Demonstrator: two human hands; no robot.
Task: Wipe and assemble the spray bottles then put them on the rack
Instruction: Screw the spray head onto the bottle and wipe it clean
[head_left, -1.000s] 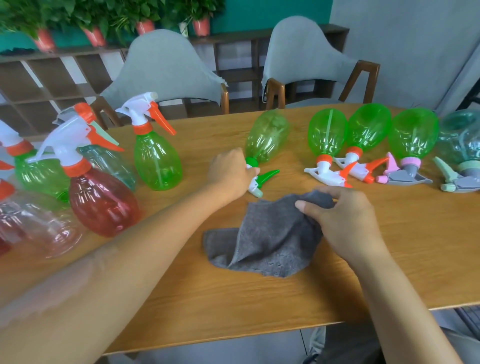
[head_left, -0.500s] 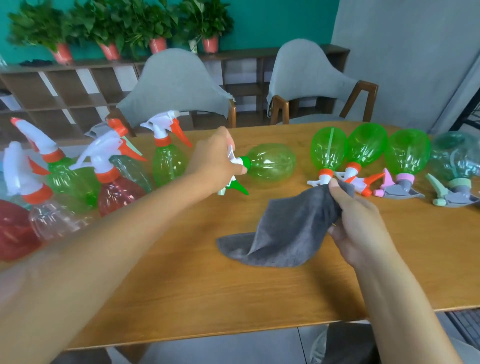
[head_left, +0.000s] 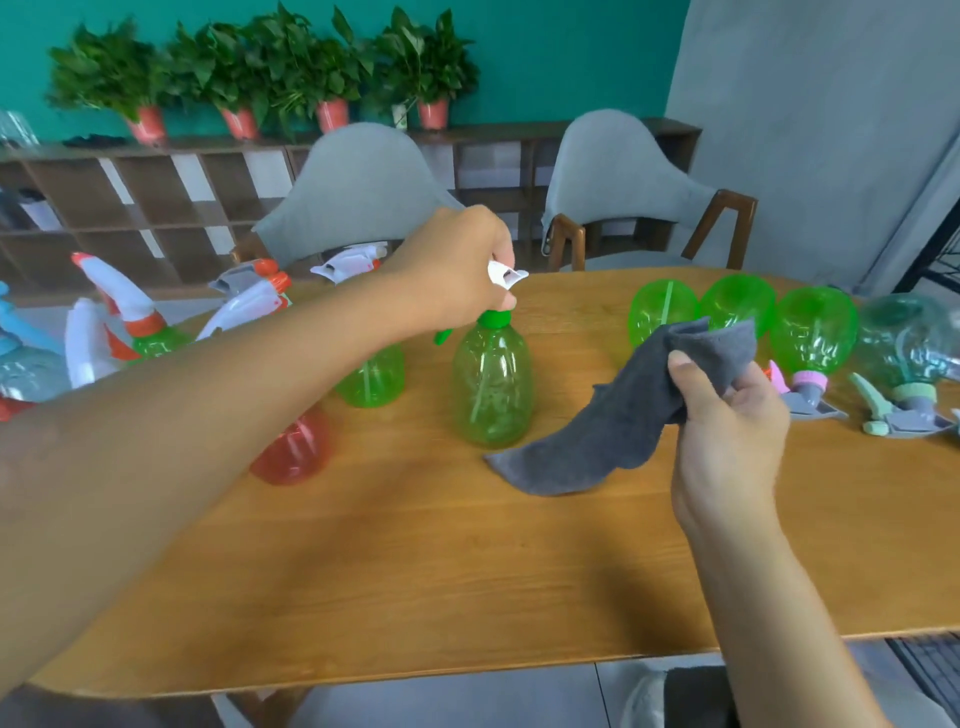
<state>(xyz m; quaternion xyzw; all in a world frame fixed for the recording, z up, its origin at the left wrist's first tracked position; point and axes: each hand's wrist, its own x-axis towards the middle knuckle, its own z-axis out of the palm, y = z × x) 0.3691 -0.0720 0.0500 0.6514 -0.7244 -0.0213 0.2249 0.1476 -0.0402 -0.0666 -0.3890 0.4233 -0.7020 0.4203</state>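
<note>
A green spray bottle (head_left: 492, 387) stands upright at the middle of the wooden table (head_left: 415, 561). My left hand (head_left: 457, 265) grips its white spray head from above. My right hand (head_left: 727, 431) pinches a grey cloth (head_left: 623, 415), lifted at one end while the other end trails on the table right of the bottle. Behind the cloth, three green bottles (head_left: 813, 332) stand upside down on their spray heads, with a clear bluish bottle (head_left: 906, 343) at the far right.
Several upright assembled bottles, green (head_left: 371, 376), red (head_left: 293, 449) and clear, crowd the table's left side. Two grey chairs (head_left: 358, 192) stand behind the table. A wooden shelf rack (head_left: 156, 192) with potted plants runs along the teal back wall.
My left hand has turned the green bottle from lying sideways to standing upright on the table. My right hand has raised the cloth higher.
</note>
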